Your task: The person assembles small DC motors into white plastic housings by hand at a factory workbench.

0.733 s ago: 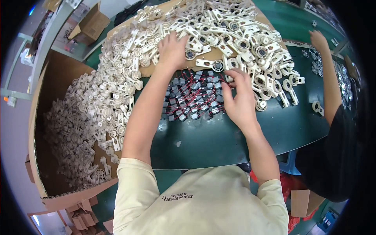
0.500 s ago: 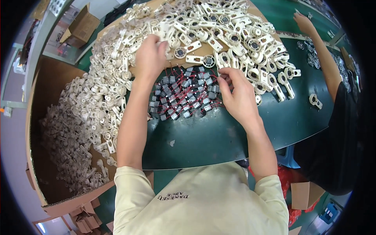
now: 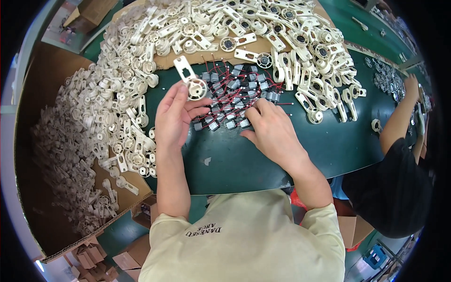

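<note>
Between the thumb and fingers of my left hand (image 3: 173, 115) is a cream plastic housing (image 3: 181, 65), a round spoked ring with a flat slotted arm pointing up and away. My right hand (image 3: 273, 126) reaches over the near right edge of a pile of small grey motors (image 3: 234, 84) with red wires. Its fingers are bent down and drawn together against the motors; whatever lies between the fingertips is hidden. The motors lie on the dark green table (image 3: 225, 164), between my two hands and beyond them.
A large heap of cream housings (image 3: 300, 40) covers the far side of the table on cardboard. More fill a big cardboard box (image 3: 35, 117) at left. To the right, a co-worker's hand (image 3: 411, 87) is at a pile of clear and metallic-looking parts (image 3: 387, 77).
My left hand has come back from the housing heap with a housing in it. My right hand has moved left and nearer, onto the motors' edge. The co-worker's arm has come nearer.
</note>
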Demonstrator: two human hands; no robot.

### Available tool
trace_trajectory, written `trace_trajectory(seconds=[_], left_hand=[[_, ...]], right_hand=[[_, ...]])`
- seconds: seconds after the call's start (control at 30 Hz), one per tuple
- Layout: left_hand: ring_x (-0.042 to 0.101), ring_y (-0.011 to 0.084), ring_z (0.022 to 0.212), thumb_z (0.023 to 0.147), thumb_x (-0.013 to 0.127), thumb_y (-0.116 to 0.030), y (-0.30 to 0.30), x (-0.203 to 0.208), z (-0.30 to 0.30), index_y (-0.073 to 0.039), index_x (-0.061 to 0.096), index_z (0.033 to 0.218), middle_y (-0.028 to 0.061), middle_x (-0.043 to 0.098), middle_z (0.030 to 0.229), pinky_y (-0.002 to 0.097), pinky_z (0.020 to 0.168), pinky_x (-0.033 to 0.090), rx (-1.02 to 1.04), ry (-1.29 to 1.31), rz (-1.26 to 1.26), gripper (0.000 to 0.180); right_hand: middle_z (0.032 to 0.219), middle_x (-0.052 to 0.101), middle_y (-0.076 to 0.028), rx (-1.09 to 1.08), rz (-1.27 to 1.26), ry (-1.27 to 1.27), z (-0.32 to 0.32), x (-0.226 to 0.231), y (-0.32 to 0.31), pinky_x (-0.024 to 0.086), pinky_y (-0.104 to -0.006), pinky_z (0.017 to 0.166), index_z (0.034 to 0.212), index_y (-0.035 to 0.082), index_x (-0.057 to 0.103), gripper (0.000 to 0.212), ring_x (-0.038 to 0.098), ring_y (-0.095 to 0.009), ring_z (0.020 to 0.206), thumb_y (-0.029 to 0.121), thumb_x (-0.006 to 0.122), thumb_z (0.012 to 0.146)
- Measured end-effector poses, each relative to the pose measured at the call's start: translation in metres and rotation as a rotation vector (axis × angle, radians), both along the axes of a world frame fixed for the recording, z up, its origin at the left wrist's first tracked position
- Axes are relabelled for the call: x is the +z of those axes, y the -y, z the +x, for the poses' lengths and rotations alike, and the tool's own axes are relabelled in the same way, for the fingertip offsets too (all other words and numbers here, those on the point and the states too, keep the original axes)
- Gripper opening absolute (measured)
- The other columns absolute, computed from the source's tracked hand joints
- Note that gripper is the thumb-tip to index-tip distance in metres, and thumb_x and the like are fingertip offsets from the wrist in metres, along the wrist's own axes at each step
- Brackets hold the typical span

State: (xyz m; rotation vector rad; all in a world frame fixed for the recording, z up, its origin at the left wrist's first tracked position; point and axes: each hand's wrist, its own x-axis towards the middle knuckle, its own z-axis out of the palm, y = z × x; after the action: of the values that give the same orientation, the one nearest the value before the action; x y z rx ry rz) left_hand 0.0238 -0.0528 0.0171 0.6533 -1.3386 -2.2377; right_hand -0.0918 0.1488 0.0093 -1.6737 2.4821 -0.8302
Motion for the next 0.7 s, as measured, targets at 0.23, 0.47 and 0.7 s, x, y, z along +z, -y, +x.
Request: trace_trajectory(seconds=[0.23,0.47,0.7], left_hand=[[0.07,0.0269,0.094,0.102,0.053,-0.025,-0.014,0.0,0.0,0.004,0.051,0.128,0.0147,0.067,0.11,0.0347,0.081,0.059,-0.101,-0.043,-0.024,0.039],[0.068,0.025,0.098,0.101,0.056,-0.024,-0.012,-0.004,0.002,0.001,0.051,0.13,0.0143,0.065,0.115,0.0358,0.086,0.057,-0.171,-0.083,0.023,0.039],[0.066,0.0249,0.104,0.1,0.058,-0.021,-0.019,-0.007,-0.002,0.0,0.046,0.133,0.0149,0.061,0.125,0.0384,0.089,0.056,-0.266,-0.168,-0.018,0.042]], right_hand=[[0.093,0.055,-0.011,0.103,0.174,-0.077,0.015,-0.005,0.003,0.047,-0.0392,0.076,0.091,0.002,0.061,0.029,0.059,-0.027,0.093,0.016,0.078,0.073],[0.096,0.06,-0.01,0.125,-0.37,0.566,-0.009,0.028,-0.005,0.052,-0.0275,0.074,0.113,0.001,0.061,0.029,0.062,-0.015,0.086,-0.002,0.068,0.085],[0.114,0.06,-0.012,0.135,-0.832,0.991,-0.004,0.015,-0.002,0.052,-0.0292,0.091,0.113,-0.004,0.056,0.027,0.063,-0.016,0.105,-0.009,0.065,0.088]])
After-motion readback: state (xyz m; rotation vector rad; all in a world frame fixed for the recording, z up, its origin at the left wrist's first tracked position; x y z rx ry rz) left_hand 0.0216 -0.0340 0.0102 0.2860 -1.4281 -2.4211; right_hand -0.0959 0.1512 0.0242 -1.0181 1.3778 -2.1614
